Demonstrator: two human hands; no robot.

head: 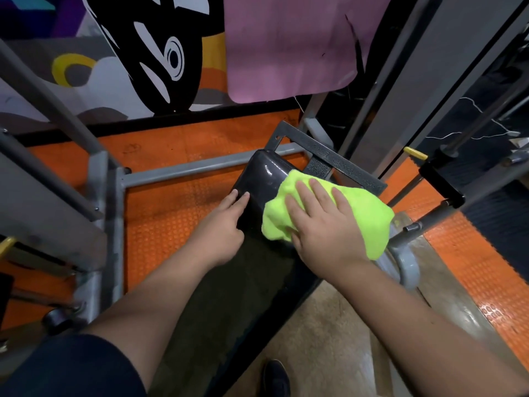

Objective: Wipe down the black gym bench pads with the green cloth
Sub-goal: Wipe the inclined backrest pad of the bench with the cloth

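Observation:
A long black bench pad (257,179) runs from the bottom centre up to the middle of the head view, its far end glossy. A bright green cloth (363,207) lies bunched on the pad's far right part. My right hand (323,224) presses flat on the cloth with straight, spread fingers. My left hand (223,227) rests on the pad's left edge, fingers extended along the side, thumb on top of the pad.
The grey steel frame (183,170) of the bench crosses the orange studded floor mats (160,219). A grey machine upright (97,196) stands at left. A black footplate (337,164) sits beyond the pad. Cable machine parts (440,181) crowd the right. A painted wall is behind.

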